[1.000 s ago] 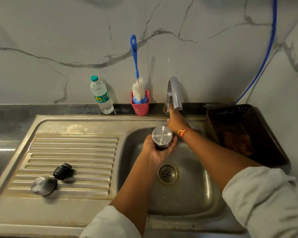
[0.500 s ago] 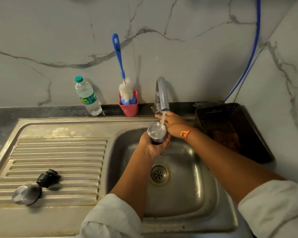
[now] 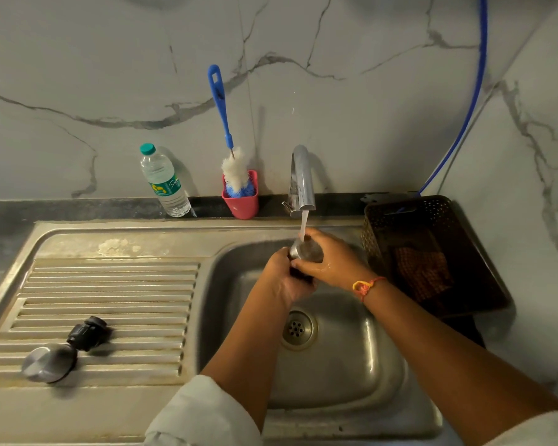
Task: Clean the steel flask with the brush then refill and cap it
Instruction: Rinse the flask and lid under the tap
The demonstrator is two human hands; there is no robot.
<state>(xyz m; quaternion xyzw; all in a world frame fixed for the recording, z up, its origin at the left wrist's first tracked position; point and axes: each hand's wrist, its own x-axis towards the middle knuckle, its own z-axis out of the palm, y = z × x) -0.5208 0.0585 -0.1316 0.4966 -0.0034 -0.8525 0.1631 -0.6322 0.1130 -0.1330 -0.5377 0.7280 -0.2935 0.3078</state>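
The steel flask [image 3: 305,252] is held over the sink basin [image 3: 361,349] under the running tap [image 3: 302,181]. My left hand [image 3: 287,283] grips its lower body from below. My right hand [image 3: 331,259] wraps around its upper part, and both hands hide most of the flask. Water streams onto the flask and my right hand. The blue-handled bottle brush [image 3: 229,149] stands in a pink cup [image 3: 240,201] against the wall. The flask's steel cap [image 3: 49,362] and black stopper [image 3: 89,333] lie on the draining board at the left.
A plastic water bottle [image 3: 163,181] stands left of the pink cup. A dark perforated basket [image 3: 432,252] with a cloth inside sits right of the sink. A blue hose [image 3: 471,101] runs down the wall. The drain [image 3: 297,328] lies below my hands.
The tap was turned on and water now runs. My right hand left the tap and closed around the flask, which my left hand raised under the stream.
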